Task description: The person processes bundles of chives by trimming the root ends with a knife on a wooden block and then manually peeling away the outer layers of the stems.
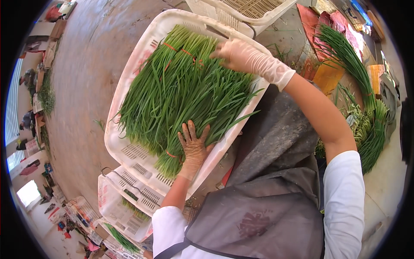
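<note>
A white plastic crate [114,106] holds bundles of long green leafy vegetable, which look like garlic chives [181,94], tied with red-orange bands. My left hand [194,145], in a thin stained glove, lies with fingers spread on the leaves beside a banded bundle [169,158] at the crate's near end. My right hand [234,55], in a pale translucent glove, is over the upper right part of the chives by the crate's far rim. Its fingers are bent and slightly blurred; whether they hold any stems cannot be made out.
Another white crate [223,16] adjoins the far end, and more crates [124,217] with greens stand at the lower left. Loose and banded chives [352,61] lie on the right near red and orange sheets [310,32]. People [29,81] are far off at the left.
</note>
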A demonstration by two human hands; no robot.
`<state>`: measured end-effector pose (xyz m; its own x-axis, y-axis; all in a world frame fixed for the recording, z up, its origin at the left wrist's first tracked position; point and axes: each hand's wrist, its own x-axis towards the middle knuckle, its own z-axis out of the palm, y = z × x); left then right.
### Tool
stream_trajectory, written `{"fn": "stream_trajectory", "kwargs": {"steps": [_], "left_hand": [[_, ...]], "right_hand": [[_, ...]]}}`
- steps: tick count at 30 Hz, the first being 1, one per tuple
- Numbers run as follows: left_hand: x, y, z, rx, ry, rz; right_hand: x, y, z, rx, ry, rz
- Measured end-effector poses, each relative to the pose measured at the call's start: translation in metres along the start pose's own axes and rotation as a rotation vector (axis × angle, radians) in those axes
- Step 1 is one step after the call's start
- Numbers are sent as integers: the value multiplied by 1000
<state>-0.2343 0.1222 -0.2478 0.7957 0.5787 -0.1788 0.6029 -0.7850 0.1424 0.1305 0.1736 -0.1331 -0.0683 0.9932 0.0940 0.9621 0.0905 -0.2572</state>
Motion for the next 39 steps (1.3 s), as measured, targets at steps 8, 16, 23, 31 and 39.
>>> {"fn": "stream_trajectory", "kwargs": {"steps": [8, 16, 23, 31, 39], "left_hand": [[1, -2, 0, 9, -20, -5], [7, 4, -22, 10, 26, 51], [98, 56, -36, 165, 179, 293], [188, 87, -9, 389, 68, 233], [183, 93, -92, 80, -407, 162]], "right_hand": [[4, -16, 24, -220, -318, -140], [-123, 117, -85, -77, 160, 510], [-341, 136, -98, -87, 168, 791], [-483, 208, -145, -516, 106, 1196], [-532, 313, -140, -128, -114, 1378]]}}
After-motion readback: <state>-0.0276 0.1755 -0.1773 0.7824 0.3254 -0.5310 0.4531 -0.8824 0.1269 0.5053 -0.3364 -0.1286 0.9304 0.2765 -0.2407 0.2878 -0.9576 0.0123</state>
